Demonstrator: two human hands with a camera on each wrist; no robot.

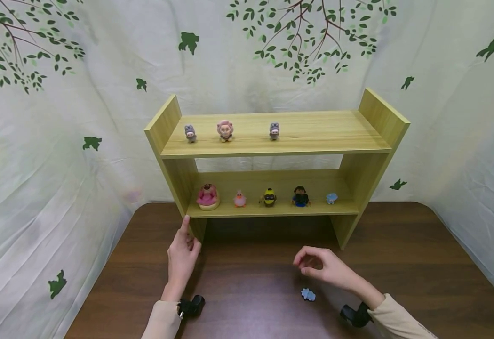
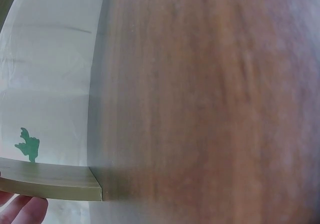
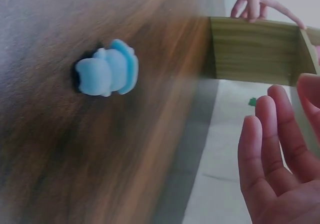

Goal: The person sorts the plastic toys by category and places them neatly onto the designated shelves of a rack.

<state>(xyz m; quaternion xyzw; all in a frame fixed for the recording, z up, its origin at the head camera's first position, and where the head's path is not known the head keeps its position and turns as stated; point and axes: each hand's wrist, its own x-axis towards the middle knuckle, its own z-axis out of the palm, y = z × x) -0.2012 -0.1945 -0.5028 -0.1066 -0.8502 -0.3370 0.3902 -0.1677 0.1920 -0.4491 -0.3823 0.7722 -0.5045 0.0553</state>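
My left hand (image 1: 182, 261) is at the front edge of the left side panel of a light wooden shelf (image 1: 276, 153). Its index finger points up along that edge, and the other fingertips hold the panel, seen in the left wrist view at the panel end (image 2: 55, 184). Over the dark wooden table, my right hand (image 1: 325, 266) hovers with loosely curved fingers and nothing between them. A small light-blue figurine (image 1: 308, 294) lies on its side on the tabletop, just nearer than that hand; the right wrist view shows the figurine (image 3: 107, 68) apart from the fingers (image 3: 252, 141).
On the top board stand a grey figurine (image 1: 190, 133), a pink-haired one (image 1: 225, 131) and another grey figurine (image 1: 274, 131). The lower board holds a pink bear (image 1: 207, 196), a pink duck (image 1: 240, 199), a yellow-capped figure (image 1: 269, 197), a dark-haired figure (image 1: 300, 197) and a small blue figurine (image 1: 331, 198).
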